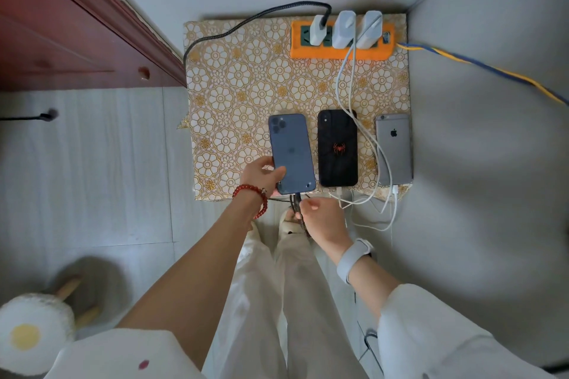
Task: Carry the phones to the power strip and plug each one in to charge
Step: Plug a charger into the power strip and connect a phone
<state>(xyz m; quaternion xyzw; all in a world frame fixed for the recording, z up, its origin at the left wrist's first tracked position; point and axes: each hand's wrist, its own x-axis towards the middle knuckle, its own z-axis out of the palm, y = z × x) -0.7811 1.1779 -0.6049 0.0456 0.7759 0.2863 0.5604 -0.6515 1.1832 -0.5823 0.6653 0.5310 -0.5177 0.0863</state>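
Phones (337, 148) on mat; hands: left (261, 175) gripping blue phone (292, 153), right (320, 215) pinching cable (297, 204)

Soft, even daylight, bright overall, broad soft shadow on the grey wall (492, 163) at right, strong wide-angle bending at edges, corners slightly blurred, centre sharp

Gold-and-white flower-patterned cloth (246, 86) underneath, bright orange power strip (341, 54) with three white chargers (346, 29). Dark blue-grey phone (292, 152), black phone (337, 148) wearing a red spider, silver-grey phone (394, 149). Black braided cable (246, 23), white cables (341, 80), a blue-and-yellow cord (480, 66), red bead bracelet (251, 191).
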